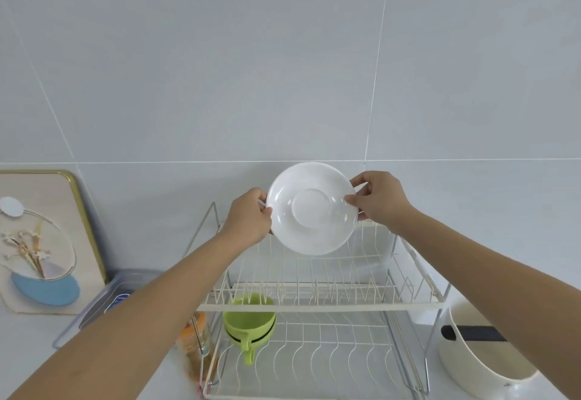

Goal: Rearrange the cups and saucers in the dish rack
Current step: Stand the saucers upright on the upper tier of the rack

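A white saucer is held up above the back of the two-tier white wire dish rack, its face tilted toward me. My left hand pinches its left rim and my right hand pinches its right rim. On the lower tier at the left sit green cups, stacked one inside the other, their handles pointing toward me. The upper tier's slots show nothing standing in them.
A cream pot with a black handle stands right of the rack. A framed flower picture leans on the tiled wall at the left, with a clear lidded box and an orange-capped bottle near the rack's left side.
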